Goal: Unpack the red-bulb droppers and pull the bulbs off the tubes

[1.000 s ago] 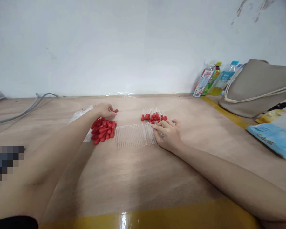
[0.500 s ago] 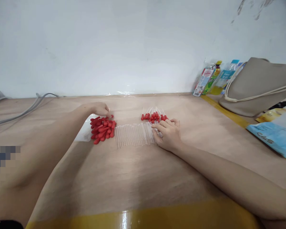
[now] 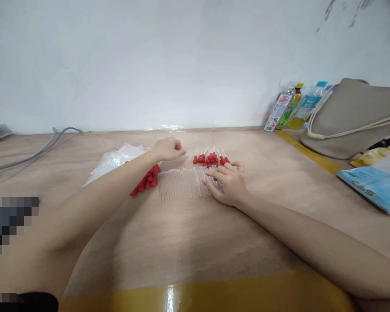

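Note:
A row of clear dropper tubes (image 3: 182, 184) lies side by side on the table. My right hand (image 3: 229, 184) rests at its right end, thumb and fingers spread over the tubes. My left hand (image 3: 170, 149) hovers behind the row with its fingers curled together; whatever they may hold is hidden. Left of the tubes lies a pile of red rubber bulbs (image 3: 147, 180), partly covered by my left forearm. Behind my right hand are several droppers with red bulbs (image 3: 211, 159) on, their clear tips pointing toward the wall.
A white plastic bag (image 3: 112, 162) lies behind my left forearm. Grey cables (image 3: 48, 143) run at the far left. On the right stand drink bottles (image 3: 308, 106), a carton (image 3: 278, 112) and a grey bag (image 3: 354, 117), with a blue package (image 3: 370, 188) nearer. Yellow tape (image 3: 214, 292) crosses the front.
My left hand has moved right, away from the pile of red bulbs to behind the tubes. My right thumb has shifted slightly left, away from the fingers.

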A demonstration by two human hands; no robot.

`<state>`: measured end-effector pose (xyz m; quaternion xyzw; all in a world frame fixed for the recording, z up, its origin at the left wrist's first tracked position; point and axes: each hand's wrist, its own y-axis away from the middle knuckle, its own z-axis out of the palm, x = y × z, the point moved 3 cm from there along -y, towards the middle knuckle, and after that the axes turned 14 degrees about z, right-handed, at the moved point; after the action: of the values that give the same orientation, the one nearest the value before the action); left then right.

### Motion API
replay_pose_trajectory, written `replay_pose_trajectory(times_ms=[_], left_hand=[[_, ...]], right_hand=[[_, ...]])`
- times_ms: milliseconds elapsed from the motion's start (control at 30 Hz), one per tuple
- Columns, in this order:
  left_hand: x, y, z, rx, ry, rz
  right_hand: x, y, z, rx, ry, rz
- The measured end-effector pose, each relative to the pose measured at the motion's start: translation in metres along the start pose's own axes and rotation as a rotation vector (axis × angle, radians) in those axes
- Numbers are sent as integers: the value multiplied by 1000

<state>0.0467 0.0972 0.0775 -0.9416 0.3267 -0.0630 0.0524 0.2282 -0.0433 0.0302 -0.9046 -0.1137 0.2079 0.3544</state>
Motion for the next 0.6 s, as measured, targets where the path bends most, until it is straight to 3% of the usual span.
replay_pose_trajectory(times_ms=[133, 300, 467, 600], left_hand=[[32, -14, 21, -86, 180, -141], [39, -26, 30, -199, 233, -291], [41, -30, 30, -191, 228, -317], [39, -21, 15, -85, 222, -305]], right_hand=[[1, 0, -1, 11, 8, 17], [0, -1, -1, 20, 23, 11], [1, -1, -1, 45, 18, 10], [3, -1, -1, 66, 4, 21]])
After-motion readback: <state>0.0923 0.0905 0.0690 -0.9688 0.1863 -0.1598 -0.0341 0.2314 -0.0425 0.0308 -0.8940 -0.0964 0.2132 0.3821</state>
